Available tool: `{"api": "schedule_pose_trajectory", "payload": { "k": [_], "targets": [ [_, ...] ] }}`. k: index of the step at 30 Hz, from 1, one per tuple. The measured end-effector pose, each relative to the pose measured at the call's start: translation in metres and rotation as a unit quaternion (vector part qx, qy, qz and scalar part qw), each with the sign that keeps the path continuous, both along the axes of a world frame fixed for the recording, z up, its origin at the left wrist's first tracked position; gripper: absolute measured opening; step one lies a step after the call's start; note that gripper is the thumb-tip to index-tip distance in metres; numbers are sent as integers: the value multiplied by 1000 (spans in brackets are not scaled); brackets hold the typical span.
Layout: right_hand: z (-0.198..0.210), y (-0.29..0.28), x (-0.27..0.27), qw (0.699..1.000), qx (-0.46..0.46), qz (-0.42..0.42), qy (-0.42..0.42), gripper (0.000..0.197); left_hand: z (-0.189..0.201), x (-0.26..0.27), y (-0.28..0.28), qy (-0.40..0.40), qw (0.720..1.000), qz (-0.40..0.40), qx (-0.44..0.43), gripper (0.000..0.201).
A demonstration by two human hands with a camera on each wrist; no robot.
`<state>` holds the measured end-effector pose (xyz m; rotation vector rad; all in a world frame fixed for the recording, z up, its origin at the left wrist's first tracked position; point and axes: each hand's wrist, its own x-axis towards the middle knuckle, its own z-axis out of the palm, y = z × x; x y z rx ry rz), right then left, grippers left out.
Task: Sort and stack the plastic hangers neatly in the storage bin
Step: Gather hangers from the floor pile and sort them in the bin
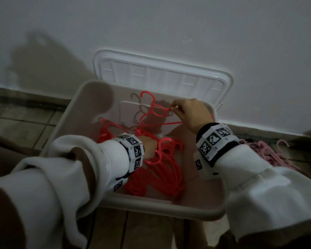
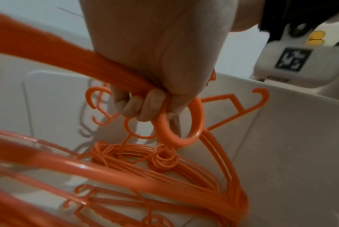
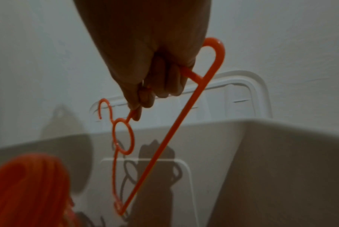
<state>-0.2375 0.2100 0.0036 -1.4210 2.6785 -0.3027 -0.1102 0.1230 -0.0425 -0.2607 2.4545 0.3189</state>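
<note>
A pale storage bin (image 1: pixel 75 105) sits on the floor against the wall. Inside it my left hand (image 1: pixel 150 147) grips a thick bundle of red hangers (image 1: pixel 160 169) by their upper arms and rings (image 2: pixel 181 122). Under that hand more red hangers (image 2: pixel 145 159) lie on the bin floor. My right hand (image 1: pixel 187 114) pinches a single red hanger (image 1: pixel 156 108) near its ring and holds it above the bin's far end, hook up. In the right wrist view that single hanger (image 3: pixel 164 138) hangs tilted from my fingers, its lower corner close to the bin floor.
The bin's white lid (image 1: pixel 162 74) leans against the wall behind the bin. A heap of pink hangers (image 1: pixel 269 150) lies on the tiled floor to the right of the bin. The white wall (image 1: pixel 169 24) closes off the far side.
</note>
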Motion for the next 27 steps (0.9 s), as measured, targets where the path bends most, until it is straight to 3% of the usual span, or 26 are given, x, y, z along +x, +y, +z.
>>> {"api": "schedule_pose_trajectory", "payload": {
  "k": [6,10,14,20,24,27],
  "targets": [
    [-2,3,-3,995,4,-65,71,28,-1,3,0,-50,999,-13,-14,27],
    [12,12,-11,978,-49,-167,113,30,-1,10,-12,2,999,40,21,27],
    [24,29,-19,965,-99,-225,88,30,13,11,-27,53,994,77,55,26],
    [26,50,-26,952,-136,-274,-32,30,27,19,-47,109,953,206,192,26],
    [23,51,-22,958,-136,-216,-135,23,27,26,-52,69,927,296,218,29],
    [28,46,-7,931,-144,-177,-285,22,32,30,-56,51,900,353,252,28]
  ]
}}
